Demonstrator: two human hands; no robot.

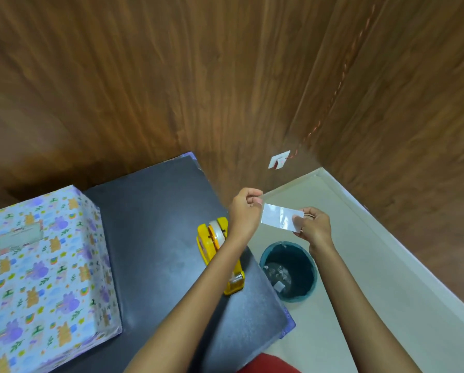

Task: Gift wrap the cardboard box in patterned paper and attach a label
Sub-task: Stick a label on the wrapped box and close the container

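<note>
Between our two hands, off the right edge of the table [158,211], we've got a strip of clear tape [279,216] stretched flat in the air. Left hand [245,208]: fingers curled, pinching the strip's left end. Right hand [315,227]: same, pinching the right end. The strip looks taut and glossy, tilted slightly down toward the right hand.

Directly below the grip, on the pale floor [360,292]: dark round bin [290,270], open top, paper scraps inside.

Just left of the left wrist, partly under that forearm: yellow tape dispenser [217,246] lying on the dark table, roll end nearest the hand, other end toward us. Neither hand touches it.

Well left of the grip: the box [45,265], covered in patterned paper (purple and orange animals, green sprigs on white), sitting on the table's left part. On its top face is a pale rectangular label [18,235]; it's too blurred to read. The box is well apart from both hands.

Beyond the grip: wood-grain wall [171,76] with a small white tab [278,160] stuck on it and a thin reddish cord [333,95] running up from it.

Between our forearms at the bottom edge: a bit of red fabric [268,366].
</note>
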